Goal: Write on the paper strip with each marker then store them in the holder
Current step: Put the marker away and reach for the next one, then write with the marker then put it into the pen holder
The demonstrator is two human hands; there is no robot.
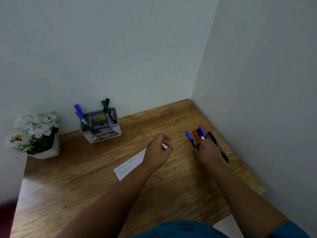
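A white paper strip (pixel 127 166) with blue writing lies slantwise on the wooden desk (pixel 85 186). My left hand (pixel 158 150) hovers over its far end, fingers loosely curled, holding nothing. My right hand (pixel 206 149) reaches into a cluster of loose markers by the right wall, its fingers hiding whether it grips one: a blue marker (pixel 190 137), a red marker (pixel 195 133), a black marker (pixel 218 146) and others bunched between them. A grey holder (pixel 103 133) at the back holds blue markers (pixel 79 112) and green and black markers (pixel 107 106).
A white pot of white flowers (pixel 34 134) stands at the back left. Walls close off the desk behind and on the right. The desk's front edge is near my body.
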